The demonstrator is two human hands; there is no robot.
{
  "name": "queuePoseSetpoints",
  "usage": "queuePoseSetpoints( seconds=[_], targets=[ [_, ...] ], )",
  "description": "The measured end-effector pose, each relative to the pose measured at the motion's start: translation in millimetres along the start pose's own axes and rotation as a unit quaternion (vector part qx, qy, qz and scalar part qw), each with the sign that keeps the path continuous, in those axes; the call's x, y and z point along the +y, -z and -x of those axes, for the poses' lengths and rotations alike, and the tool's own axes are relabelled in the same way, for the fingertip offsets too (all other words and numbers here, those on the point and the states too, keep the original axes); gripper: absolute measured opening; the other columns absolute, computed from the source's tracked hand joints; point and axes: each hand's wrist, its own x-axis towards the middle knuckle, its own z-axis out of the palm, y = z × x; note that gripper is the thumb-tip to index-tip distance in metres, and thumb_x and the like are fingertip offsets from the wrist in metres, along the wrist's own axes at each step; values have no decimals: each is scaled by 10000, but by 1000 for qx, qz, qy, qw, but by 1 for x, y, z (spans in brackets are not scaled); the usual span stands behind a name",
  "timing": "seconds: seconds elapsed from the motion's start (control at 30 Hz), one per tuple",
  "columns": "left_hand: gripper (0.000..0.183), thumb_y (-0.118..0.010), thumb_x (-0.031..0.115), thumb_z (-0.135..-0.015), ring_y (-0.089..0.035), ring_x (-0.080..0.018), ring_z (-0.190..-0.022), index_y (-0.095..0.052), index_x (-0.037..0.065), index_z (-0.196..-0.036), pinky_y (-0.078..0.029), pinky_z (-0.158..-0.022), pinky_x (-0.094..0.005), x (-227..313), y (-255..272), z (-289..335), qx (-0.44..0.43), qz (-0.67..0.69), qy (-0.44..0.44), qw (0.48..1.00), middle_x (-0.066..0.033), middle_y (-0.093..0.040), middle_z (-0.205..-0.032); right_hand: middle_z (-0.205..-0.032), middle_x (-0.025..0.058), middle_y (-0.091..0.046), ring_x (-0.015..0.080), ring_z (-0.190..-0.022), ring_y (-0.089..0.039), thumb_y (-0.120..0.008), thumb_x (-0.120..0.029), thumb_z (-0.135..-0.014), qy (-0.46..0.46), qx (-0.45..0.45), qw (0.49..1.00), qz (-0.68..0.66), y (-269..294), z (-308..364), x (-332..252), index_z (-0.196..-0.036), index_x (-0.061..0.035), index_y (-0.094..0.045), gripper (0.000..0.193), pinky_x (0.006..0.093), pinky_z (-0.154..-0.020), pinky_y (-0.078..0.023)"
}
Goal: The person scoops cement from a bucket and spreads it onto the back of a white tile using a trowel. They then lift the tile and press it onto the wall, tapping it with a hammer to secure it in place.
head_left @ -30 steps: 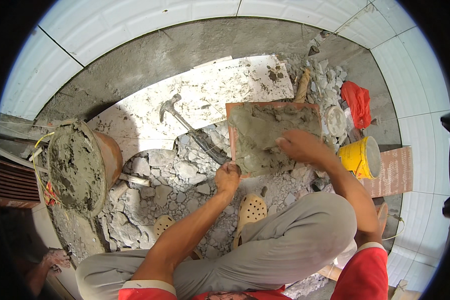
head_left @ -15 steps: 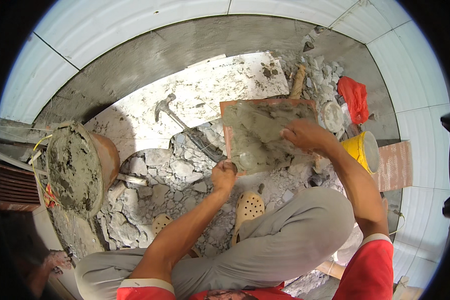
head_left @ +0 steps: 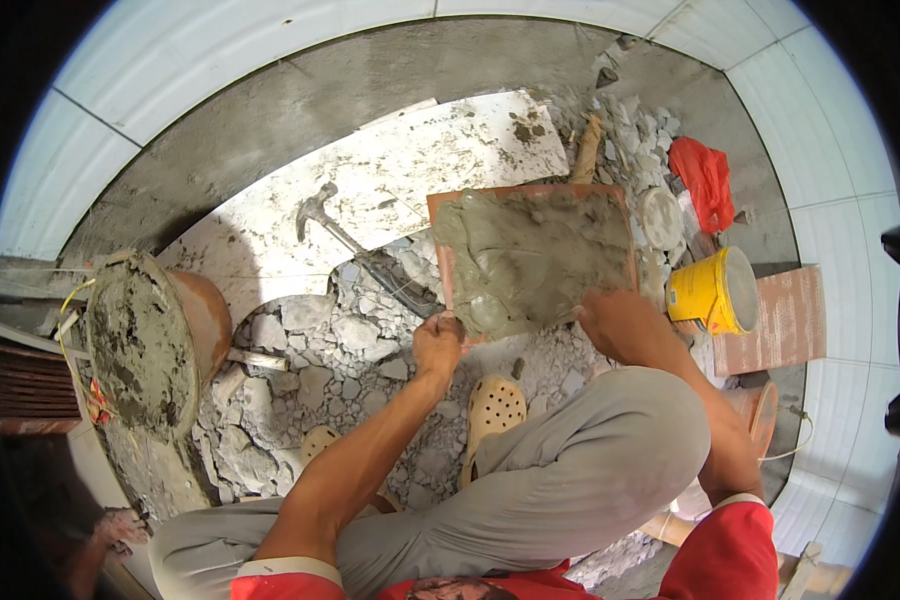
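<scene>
Holding the tile (head_left: 442,250) over the rubble (head_left: 315,350), my left hand (head_left: 437,345) is clamped on its near-left corner; a steady grip and light, even strokes should suit the mortar (head_left: 530,260). Whether my right hand (head_left: 625,325), at the near-right edge, grips anything, I can't tell. Just left lies the hammer (head_left: 395,283).

- The right hand (head_left: 622,325) has left the middle of the mortar (head_left: 530,255) and now sits lower, beside the near right edge of the tile (head_left: 445,280).
- The mortar's right part, earlier behind that hand, now shows, and the ridges on its surface run differently.
- The right forearm is lower, baring the yellow bucket (head_left: 698,292) it partly covered half a second ago.
- More of the orange container (head_left: 745,405) near the right elbow shows.
</scene>
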Motion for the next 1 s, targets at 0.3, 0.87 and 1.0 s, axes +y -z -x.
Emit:
queuePoseSetpoints(
  seconds=[0.3, 0.87, 1.0],
  targets=[
    [299, -489, 213, -1090, -459, -107, -611, -564, 53, -849, -469, -569, -287, 3, -2, 4, -22, 36, -11, 999, 3, -520, -725, -933, 244, -715, 446, -857, -696, -506, -292, -1020, -80, 89, 993, 24, -36, -15, 34, -1040, 7, -643, 329, 534, -796, -552],
    [304, -490, 208, -1089, -457, -120, -607, -563, 51, -840, -488, -597, -301, 12, -2, 10, -31, 43, 3, 999, -7, -509, -718, -666, 120, -623, 228, -512, -604, -466, -341, -1049, -83, -86, 938, -326, -11, -25, 115, -848, 35, -628, 456, 374, -508, -514],
    [312, -492, 208, -1088, -459, -123, -604, -567, 45, -833, -489, -588, -301, 10, -2, 7, -27, 38, -1, 999, -8, -516, -719, -664, 86, -631, 188, -473, -586, -483, -375, -1033, -44, -151, 912, -378, -28, -7, 88, -864, 40, -647, 476, 338, -447, -484]
  ],
)
